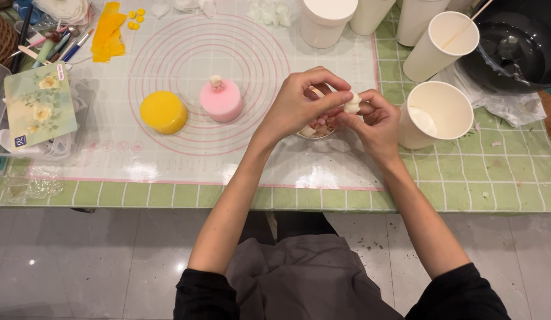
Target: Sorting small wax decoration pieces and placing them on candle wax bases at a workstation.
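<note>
My left hand [299, 104] and right hand [373, 121] meet fingertip to fingertip, both pinched shut on a small white lump [352, 104] held just above a little bowl [317, 130] of pink and white bits, probably so crumbs drop back in. At nine o'clock from them a pink cylinder [222, 101] and a yellow one [163, 111] stand on the ringed mat [168, 160]. At three o'clock a paper cup [435, 115] holds some white stuff.

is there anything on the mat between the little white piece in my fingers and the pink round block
Nothing visible. The small white piece, pinched between left hand and right hand, is separated from the pink round block only by bare mat.
</note>
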